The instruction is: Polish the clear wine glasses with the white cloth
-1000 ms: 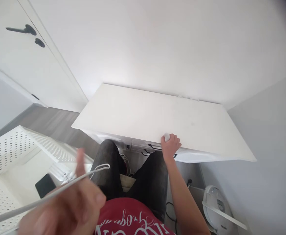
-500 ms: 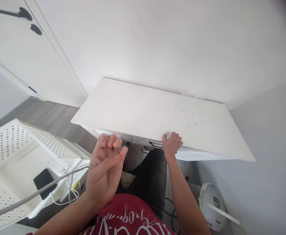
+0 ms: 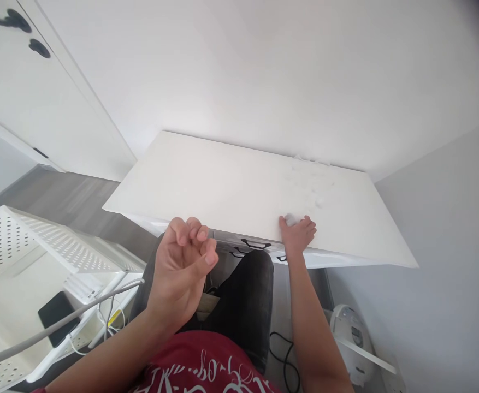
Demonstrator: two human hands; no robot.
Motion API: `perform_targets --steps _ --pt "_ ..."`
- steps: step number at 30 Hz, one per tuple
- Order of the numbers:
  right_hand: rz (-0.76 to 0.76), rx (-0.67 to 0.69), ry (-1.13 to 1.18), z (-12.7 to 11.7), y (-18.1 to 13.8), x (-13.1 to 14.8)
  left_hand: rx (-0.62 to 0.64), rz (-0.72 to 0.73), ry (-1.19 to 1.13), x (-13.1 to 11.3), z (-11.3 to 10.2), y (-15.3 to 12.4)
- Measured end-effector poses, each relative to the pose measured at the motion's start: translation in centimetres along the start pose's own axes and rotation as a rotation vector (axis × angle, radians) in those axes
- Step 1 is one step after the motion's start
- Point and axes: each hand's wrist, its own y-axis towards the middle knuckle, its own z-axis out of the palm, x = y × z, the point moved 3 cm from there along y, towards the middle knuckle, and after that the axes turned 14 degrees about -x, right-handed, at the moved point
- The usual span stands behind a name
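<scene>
My right hand (image 3: 299, 236) rests low on the front part of a white cabinet top (image 3: 206, 174). Between its thumb and fingers sits a small white lump (image 3: 290, 219), its kind unclear and its lower part hidden by the hand. Just beyond, several small whitish, partly see-through bits (image 3: 311, 185) lie scattered over the surface toward the wall. My left hand (image 3: 184, 267) is raised in front of the cabinet's front edge, palm turned up. Its fingers are loosely curled with the thumb close to the index finger, and nothing shows in the palm.
Dark-handled drawers (image 3: 255, 244) face my legs. On the left is a white perforated rack (image 3: 46, 232) holding a dark flat device (image 3: 57, 317), with a grey cable (image 3: 79, 311) crossing in front. A white appliance (image 3: 352, 333) stands at lower right. A door (image 3: 38, 103) is at far left.
My right hand has moved slightly right and farther onto the cabinet top with the white lump, its fingers a little more spread. My left hand stays raised, thumb and index closer together. The view has shifted slightly.
</scene>
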Motion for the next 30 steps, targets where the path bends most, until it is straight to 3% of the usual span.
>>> perform_targets --steps 6,10,14,18,23,30 --pt "0.029 0.118 0.018 1.9 5.0 -0.9 0.085 0.035 0.335 7.1 0.3 5.5" --pt "0.000 0.102 0.018 2.4 5.6 -1.4 0.160 0.020 0.540 12.8 0.9 9.8" --pt "0.006 0.059 0.035 2.9 6.0 -2.5 0.299 0.179 0.698 17.7 2.5 13.5" --pt "0.063 0.009 0.007 3.7 8.2 -4.0 0.371 0.348 0.916 22.4 5.4 16.6" --pt "0.090 0.061 -0.058 4.7 11.6 -5.6 0.547 0.389 1.076 27.7 10.5 20.2" --pt "0.048 0.134 0.181 5.5 14.0 -6.5 0.852 0.502 1.299 31.2 16.3 27.0"
